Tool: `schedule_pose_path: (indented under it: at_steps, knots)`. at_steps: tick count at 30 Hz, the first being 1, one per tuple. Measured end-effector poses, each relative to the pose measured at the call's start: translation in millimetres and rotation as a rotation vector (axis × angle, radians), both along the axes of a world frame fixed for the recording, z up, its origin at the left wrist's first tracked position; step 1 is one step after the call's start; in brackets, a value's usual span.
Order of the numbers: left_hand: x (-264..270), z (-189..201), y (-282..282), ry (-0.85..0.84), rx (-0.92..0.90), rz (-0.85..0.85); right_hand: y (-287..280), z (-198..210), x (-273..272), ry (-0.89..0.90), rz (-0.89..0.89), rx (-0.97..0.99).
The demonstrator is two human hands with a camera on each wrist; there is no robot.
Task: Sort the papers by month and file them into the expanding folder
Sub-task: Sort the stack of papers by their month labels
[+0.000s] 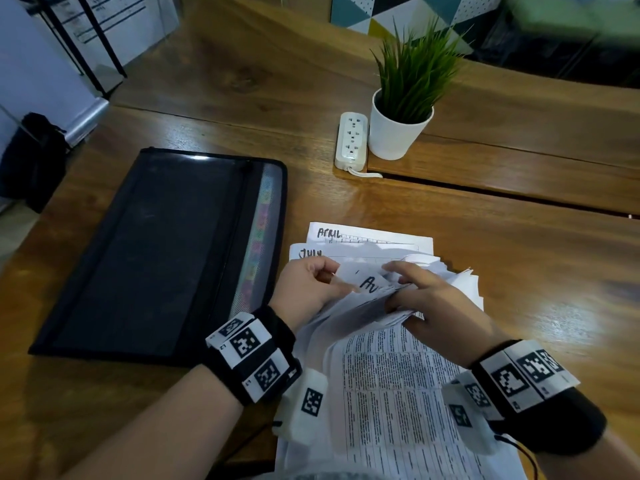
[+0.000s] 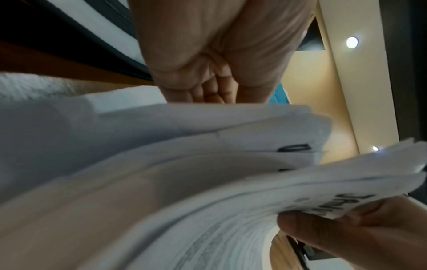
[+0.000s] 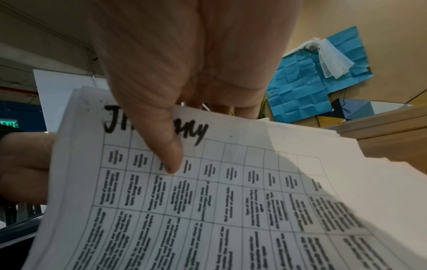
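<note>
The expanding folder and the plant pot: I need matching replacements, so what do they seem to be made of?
The expanding folder looks like black fabric or plastic with a glossy front panel that catches a light glare; its right edge is see-through mesh showing coloured tabs. The plant pot looks like smooth matt white ceramic or plastic; which one is unclear.

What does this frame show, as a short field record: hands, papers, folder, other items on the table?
left hand: holds the upper left corner of the paper stack, peeling up sheets
right hand: grips the stack's top edge, thumb on a sheet headed with a J month, partly covered
sheets laid out: April sheet and July sheet flat beyond the stack
expanding folder: lies flat left of the papers, zipped shut as far as visible
other: potted plant, power strip
surface: wooden table
</note>
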State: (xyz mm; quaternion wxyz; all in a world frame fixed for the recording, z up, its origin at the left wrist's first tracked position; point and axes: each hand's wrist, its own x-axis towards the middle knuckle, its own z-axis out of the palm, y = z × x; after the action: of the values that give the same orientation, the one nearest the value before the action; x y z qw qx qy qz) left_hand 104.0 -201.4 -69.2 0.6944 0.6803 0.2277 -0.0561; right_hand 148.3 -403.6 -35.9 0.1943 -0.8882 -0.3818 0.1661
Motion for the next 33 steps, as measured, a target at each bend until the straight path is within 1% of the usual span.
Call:
schedule_pose_path:
  at_steps: [2,5,7,8,10,11,12,15,17,19,20,21,23,25,27,30,33]
  knots:
    - [-4,1,-1,-0.017,0.051,-0.054,-2,-3,-1,-0.016,-0.015,-0.01]
    - [-12,3,1,0.007,0.117,-0.185,-6,-9,-3,-0.071,0.022,0.027]
    - [-16,2,3,0.011,0.165,-0.228,-8,-10,-4,-0.086,0.02,0.04]
    - [-15,-1,4,0.004,0.222,-0.217,-8,-11,-4,-0.093,0.014,0.045]
    - [-13,-10,11,-0.008,0.409,-0.147,-8,-11,-4,-0.103,0.007,0.053]
    - [-10,-14,14,-0.001,0.476,-0.092,-7,-12,-4,-0.106,0.008,0.055]
    - [-7,-17,17,0.013,0.5,-0.045,-7,-13,-3,-0.11,0.009,0.058]
    - [1,-15,20,0.065,0.458,0.01,-8,-15,-3,-0.136,0.014,0.06]
    - [3,-13,20,0.111,0.404,0.083,-9,-16,-3,-0.187,0.018,0.076]
    - [2,-10,22,0.029,0.339,0.164,-9,-18,-3,-0.24,0.012,0.09]
    - [0,-7,21,-0.033,0.294,0.162,-10,-19,-3,-0.25,0.005,0.091]
    - [-4,-5,19,-0.069,0.242,0.126,-10,-19,-3,-0.246,0.002,0.089]
    - [-12,-4,14,-0.079,0.128,-0.005,-12,-18,-5,-0.217,-0.012,0.086]
    - [-19,-4,11,-0.076,0.097,-0.129,-13,-15,-5,-0.163,-0.031,0.086]
    - [-22,-5,9,-0.067,0.07,-0.217,-13,-12,-4,-0.12,-0.033,0.086]
    - [-23,0,10,-0.055,0.072,-0.288,-10,-7,-2,-0.118,0.01,0.029]
    - [-16,7,15,-0.007,0.006,-0.313,-8,-8,1,-0.106,0.044,-0.014]
